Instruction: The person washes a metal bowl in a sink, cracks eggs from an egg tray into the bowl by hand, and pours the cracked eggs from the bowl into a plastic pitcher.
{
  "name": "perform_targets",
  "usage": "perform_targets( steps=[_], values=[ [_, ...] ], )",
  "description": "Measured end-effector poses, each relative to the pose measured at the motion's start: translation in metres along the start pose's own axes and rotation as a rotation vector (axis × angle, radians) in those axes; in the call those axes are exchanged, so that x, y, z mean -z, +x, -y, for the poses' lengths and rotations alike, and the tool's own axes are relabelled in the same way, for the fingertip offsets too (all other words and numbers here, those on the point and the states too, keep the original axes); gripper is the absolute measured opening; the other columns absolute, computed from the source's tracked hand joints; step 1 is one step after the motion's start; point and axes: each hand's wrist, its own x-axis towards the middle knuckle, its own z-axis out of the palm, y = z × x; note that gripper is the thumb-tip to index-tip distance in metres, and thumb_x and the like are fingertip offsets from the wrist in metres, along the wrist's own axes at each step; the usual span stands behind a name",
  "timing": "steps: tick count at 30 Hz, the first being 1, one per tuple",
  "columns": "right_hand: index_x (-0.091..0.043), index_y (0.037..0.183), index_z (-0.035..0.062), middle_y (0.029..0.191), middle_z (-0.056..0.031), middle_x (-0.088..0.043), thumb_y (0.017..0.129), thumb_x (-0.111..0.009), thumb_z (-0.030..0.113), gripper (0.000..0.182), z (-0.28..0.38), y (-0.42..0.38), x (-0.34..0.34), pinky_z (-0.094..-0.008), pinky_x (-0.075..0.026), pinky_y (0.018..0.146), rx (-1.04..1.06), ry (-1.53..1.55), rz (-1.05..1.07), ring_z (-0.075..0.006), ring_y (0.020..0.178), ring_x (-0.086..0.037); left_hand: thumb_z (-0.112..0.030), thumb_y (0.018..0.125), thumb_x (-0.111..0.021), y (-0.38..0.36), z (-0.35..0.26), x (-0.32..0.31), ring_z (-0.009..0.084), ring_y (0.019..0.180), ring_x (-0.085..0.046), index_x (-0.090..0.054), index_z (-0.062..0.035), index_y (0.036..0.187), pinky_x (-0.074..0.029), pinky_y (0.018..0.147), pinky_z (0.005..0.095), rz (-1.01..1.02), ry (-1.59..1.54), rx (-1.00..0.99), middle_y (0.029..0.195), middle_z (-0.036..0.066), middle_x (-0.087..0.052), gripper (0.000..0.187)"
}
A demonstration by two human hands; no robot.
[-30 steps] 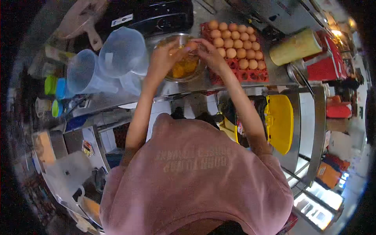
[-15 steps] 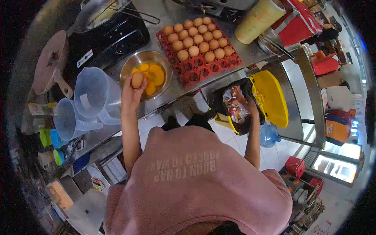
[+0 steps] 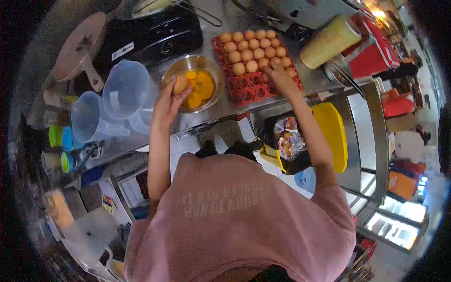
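My left hand holds a brown egg in its fingers at the left rim of a steel bowl. Several yolks lie in that bowl. My right hand is over the red egg tray, its fingers curled down around an egg in the nearest filled row. That egg is mostly hidden under the fingers. Brown eggs fill the far part of the tray, and the near cups are bare.
Below the counter edge, a yellow bin holds eggshells in a black bag. Clear plastic jugs stand left of the bowl, near a pan and black stove. A plastic-wrap roll stands right of the tray.
My right hand has come up from the bin to the egg tray. My left hand still holds its egg beside the bowl. The view has shifted slightly.
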Motion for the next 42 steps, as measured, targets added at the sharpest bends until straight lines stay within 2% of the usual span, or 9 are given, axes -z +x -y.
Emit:
perform_targets(
  steps=[8,16,19,22,26,29,32,39,42],
  values=[
    [-0.046,0.104,0.0021,0.100,-0.0167,-0.048,0.063,-0.063,0.001,0.045,-0.016,0.002,0.012,-0.0338,-0.044,0.077,0.116,-0.034,-0.109,-0.0302,0.094,-0.050,-0.023,0.086,-0.047,0.011,0.003,0.009,0.0285,0.086,-0.057,-0.041,0.0056,0.110,-0.051,0.074,0.0370,0.061,-0.009,0.016,0.101,0.019,-0.052,0.037],
    [-0.045,0.109,0.0020,0.094,-0.0074,-0.051,0.078,-0.058,0.009,0.035,0.119,0.043,-0.004,-0.0254,-0.041,0.081,-0.136,1.608,-0.202,-0.0152,0.093,-0.048,-0.025,0.088,-0.044,0.035,0.027,-0.005,0.0278,0.085,-0.057,-0.042,0.0023,0.108,-0.051,0.074,0.0359,0.073,0.015,0.046,0.098,0.016,-0.053,0.035],
    [-0.044,0.113,0.0011,0.098,-0.0090,-0.050,0.080,-0.056,0.010,0.037,0.173,0.058,0.003,-0.0257,-0.040,0.081,-0.037,1.427,-0.646,-0.0155,0.093,-0.048,-0.027,0.089,-0.041,0.036,0.025,-0.012,0.0273,0.086,-0.056,-0.042,0.0020,0.107,-0.051,0.075,0.0359,0.054,0.057,0.002,0.100,0.015,-0.052,0.034],
    [-0.045,0.114,0.0007,0.101,-0.0102,-0.051,0.080,-0.055,0.009,0.037,0.172,0.059,-0.043,-0.0265,-0.039,0.081,0.167,0.667,-0.544,-0.0170,0.094,-0.048,-0.028,0.090,-0.038,0.027,0.016,-0.028,0.0262,0.088,-0.056,-0.041,0.0013,0.108,-0.051,0.075,0.0358,0.028,0.156,-0.067,0.102,0.014,-0.051,0.035],
    [-0.048,0.113,0.0026,0.103,-0.0104,-0.051,0.079,-0.057,0.012,0.037,0.189,0.066,-0.032,-0.0272,-0.040,0.079,-0.069,0.773,-0.803,-0.0184,0.094,-0.049,-0.029,0.091,-0.034,0.024,0.007,-0.029,0.0246,0.089,-0.056,-0.041,0.0000,0.109,-0.050,0.075,0.0353,0.019,0.173,-0.102,0.102,0.013,-0.051,0.035],
    [-0.046,0.116,0.0037,0.107,-0.0158,-0.050,0.080,-0.053,0.021,0.040,0.191,0.065,-0.040,-0.0357,-0.036,0.088,0.013,0.707,-0.547,-0.0283,0.100,-0.046,-0.030,0.091,-0.034,0.026,0.009,-0.018,0.0242,0.088,-0.056,-0.041,-0.0004,0.109,-0.050,0.075,0.0349,0.043,0.163,-0.045,0.103,0.013,-0.051,0.036],
    [-0.044,0.117,-0.0004,0.102,-0.0094,-0.052,0.081,-0.055,0.012,0.040,0.193,0.065,-0.033,-0.0262,-0.040,0.080,-0.110,0.752,-0.641,-0.0175,0.093,-0.050,-0.029,0.090,-0.035,0.029,0.009,-0.020,0.0242,0.087,-0.056,-0.041,-0.0002,0.109,-0.050,0.075,0.0346,0.072,0.107,-0.057,0.103,0.013,-0.051,0.035],
    [-0.049,0.106,0.0008,0.099,-0.0075,-0.054,0.086,-0.048,0.021,0.029,0.162,0.079,-0.045,-0.0263,-0.045,0.077,-0.230,1.914,-0.137,-0.0157,0.089,-0.053,-0.029,0.086,-0.046,0.025,0.000,-0.009,0.0190,0.083,-0.056,-0.046,0.0007,0.104,-0.052,0.066,0.0292,0.012,0.149,-0.112,0.096,0.011,-0.054,0.035],
    [-0.050,0.103,0.0028,0.097,-0.0063,-0.055,0.087,-0.047,0.024,0.027,0.150,0.080,-0.029,-0.0263,-0.045,0.075,-0.346,2.038,0.146,-0.0143,0.088,-0.054,-0.030,0.082,-0.053,0.013,-0.014,-0.014,0.0151,0.078,-0.056,-0.052,-0.0002,0.099,-0.049,0.058,0.0234,0.024,0.746,-0.143,0.084,0.008,-0.057,0.034]
  ],
)
